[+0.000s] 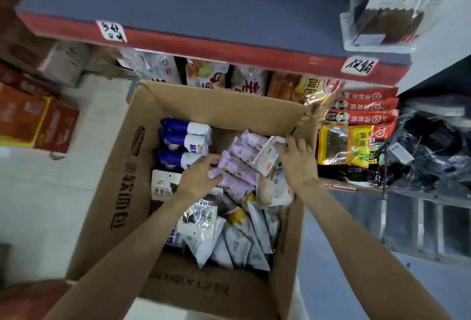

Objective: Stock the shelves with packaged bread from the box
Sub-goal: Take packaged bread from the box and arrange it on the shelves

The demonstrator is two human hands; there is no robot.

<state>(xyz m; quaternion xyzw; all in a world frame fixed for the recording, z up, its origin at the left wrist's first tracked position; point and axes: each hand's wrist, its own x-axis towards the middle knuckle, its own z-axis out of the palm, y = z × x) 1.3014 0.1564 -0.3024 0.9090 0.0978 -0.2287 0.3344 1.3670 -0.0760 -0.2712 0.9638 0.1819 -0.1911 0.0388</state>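
An open cardboard box (119, 174) stands on the floor in front of the shelves, filled with bread packs. Both my hands are inside it. My left hand (200, 175) curls its fingers round the lilac packs (237, 166) in the middle. My right hand (297, 159) grips a white and pink pack (267, 152) standing at the box's right side. Blue and white packs (186, 138) lie at the far left, grey-white packs (239, 240) at the near side. The shelf (204, 8) above has a red front edge and a bare grey top.
A lower shelf behind the box holds bread packs (206, 75). Red and yellow sachets (356, 126) hang to the right of the box. One bread pack (392, 14) sits on the top shelf at the right. Red cartons (35, 121) stand at the left, dark bags (430, 151) at the right.
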